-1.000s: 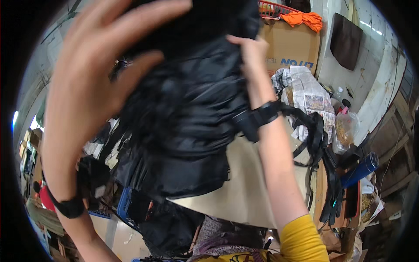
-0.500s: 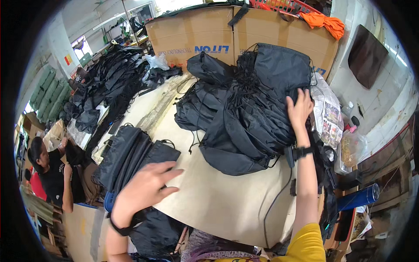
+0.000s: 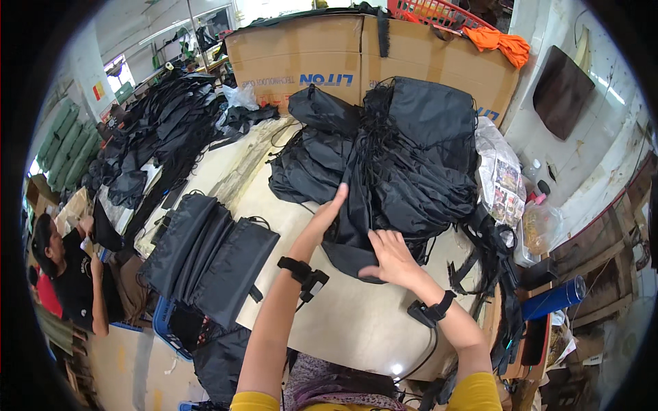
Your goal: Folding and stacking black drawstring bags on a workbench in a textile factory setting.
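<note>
A large heap of black drawstring bags (image 3: 425, 185) lies on the pale tabletop before me, their cords bunched at the middle. At the heap's near left edge is my left hand (image 3: 329, 214), seen edge-on with a finger stretched out along the fabric; its other fingers are mostly hidden. My right hand (image 3: 396, 259) rests on the heap's near edge, palm down, thumb apart from the fingers. Neither hand visibly grips a bag. To the left, a row of folded black bags (image 3: 209, 253) overlaps at the table's edge. Both wrists carry black straps with small devices.
A cardboard box wall (image 3: 295, 58) stands behind the heap. More black fabric (image 3: 164, 113) is piled far left, near a seated co-worker (image 3: 72, 274). Below the folded bags is a blue basket (image 3: 164, 325). On the right are black strips (image 3: 490, 253) and a blue cylinder (image 3: 554, 299).
My left hand has moved from beside the folded bags rightward to the heap. My right hand has come down from the heap's right side to its near edge.
</note>
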Tool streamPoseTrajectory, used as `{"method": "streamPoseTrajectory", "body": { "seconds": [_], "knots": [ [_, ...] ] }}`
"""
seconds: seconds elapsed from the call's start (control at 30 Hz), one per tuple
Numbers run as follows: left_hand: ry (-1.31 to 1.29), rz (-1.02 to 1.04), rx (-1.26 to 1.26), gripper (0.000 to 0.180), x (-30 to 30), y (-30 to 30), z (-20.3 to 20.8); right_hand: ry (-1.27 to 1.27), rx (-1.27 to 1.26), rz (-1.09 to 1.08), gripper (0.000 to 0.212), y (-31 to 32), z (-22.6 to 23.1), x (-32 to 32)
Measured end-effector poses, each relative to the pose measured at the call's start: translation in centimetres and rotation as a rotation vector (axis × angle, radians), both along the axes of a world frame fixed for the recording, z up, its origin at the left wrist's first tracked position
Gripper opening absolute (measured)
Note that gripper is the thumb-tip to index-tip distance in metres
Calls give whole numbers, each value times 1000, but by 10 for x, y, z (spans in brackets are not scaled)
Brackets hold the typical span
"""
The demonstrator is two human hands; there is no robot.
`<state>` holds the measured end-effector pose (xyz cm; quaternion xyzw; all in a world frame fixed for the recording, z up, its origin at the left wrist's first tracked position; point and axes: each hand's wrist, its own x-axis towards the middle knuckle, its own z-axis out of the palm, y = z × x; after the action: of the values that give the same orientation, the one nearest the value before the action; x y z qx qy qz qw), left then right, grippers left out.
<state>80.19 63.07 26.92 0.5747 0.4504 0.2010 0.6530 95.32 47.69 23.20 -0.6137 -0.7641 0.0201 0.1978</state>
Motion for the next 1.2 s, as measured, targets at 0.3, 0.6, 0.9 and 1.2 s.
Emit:
{"method": "streamPoseTrajectory", "body": {
  "seconds": [0.3,0.6,0.9,1.2],
  "knots": [
    [138,-49,265,71,29,39,-72,-53,474,-228,82,17,20,12],
    [171,79,310,61,41,42,-98,-298,339,-430,101,77,0,37],
    [-107,-58,249,42,-42,-36,56,-320,382,-568,90,95,36,89],
    [-248,229,208,56,-201,-115,108,-402,369,-621,86,95,20,112]
  ]
}}
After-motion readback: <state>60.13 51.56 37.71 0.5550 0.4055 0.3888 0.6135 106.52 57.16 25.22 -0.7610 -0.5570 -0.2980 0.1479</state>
